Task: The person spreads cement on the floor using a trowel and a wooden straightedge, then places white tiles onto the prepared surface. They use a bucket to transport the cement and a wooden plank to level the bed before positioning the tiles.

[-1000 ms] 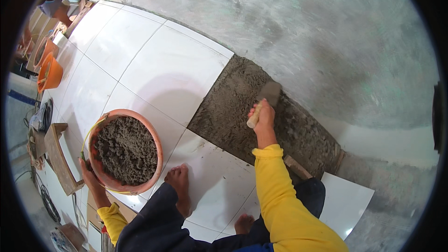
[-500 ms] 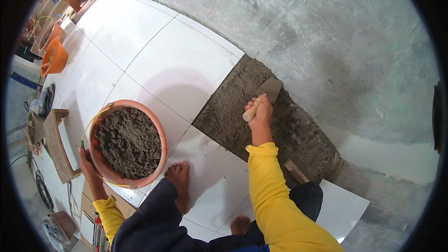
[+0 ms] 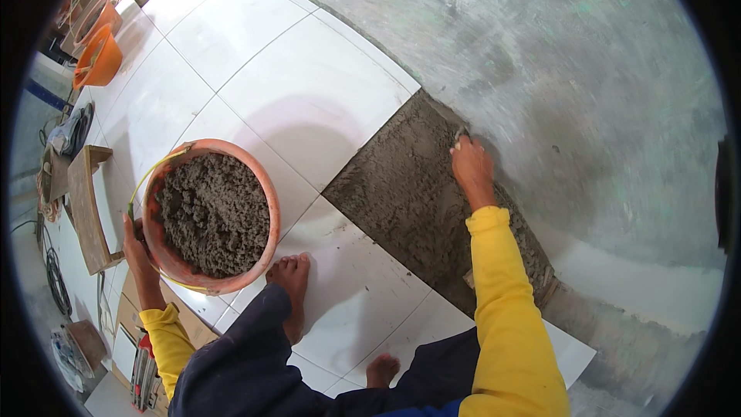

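Left hand (image 3: 136, 245) has its fingers hooked on the near rim of the round orange plastic bucket of grey mortar (image 3: 210, 215), which sits on the white floor tiles (image 3: 309, 100) just beside a bare foot (image 3: 291, 282). Right hand (image 3: 472, 168) is out on the dark wet mortar bed (image 3: 409, 193), a strip running diagonally between tiles and bare grey concrete floor (image 3: 556, 54), fingers curled around a small trowel that's mostly hidden, so can't tell which way it points. More orange buckets (image 3: 97, 58) sit far left, plus a wooden frame (image 3: 86, 208).
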A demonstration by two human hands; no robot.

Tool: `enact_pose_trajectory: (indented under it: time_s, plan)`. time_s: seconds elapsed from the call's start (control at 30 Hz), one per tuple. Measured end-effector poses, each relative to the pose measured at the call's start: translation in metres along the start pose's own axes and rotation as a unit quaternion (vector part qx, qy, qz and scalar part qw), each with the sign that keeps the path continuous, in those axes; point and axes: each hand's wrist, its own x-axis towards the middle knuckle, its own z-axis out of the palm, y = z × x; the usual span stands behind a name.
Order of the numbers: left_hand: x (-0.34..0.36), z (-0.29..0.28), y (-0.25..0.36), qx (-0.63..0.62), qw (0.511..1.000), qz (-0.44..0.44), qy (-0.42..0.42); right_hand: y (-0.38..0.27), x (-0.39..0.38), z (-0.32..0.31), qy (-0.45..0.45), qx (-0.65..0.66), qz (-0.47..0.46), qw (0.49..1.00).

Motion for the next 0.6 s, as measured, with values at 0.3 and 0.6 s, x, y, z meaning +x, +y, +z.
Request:
enact_pose_trajectory:
  time_s: [0.3,0.6]
  plan:
    - [-0.002,0.003,0.0,-0.012,1.0,-0.012,-0.013,0.03,-0.099,0.06,-0.011,0.702,0.282,0.654]
    - [0.011,-0.002,-0.014,-0.029,0.998,-0.01,-0.056,-0.103,-0.016,0.073,-0.089,0.841,0.261,0.466]
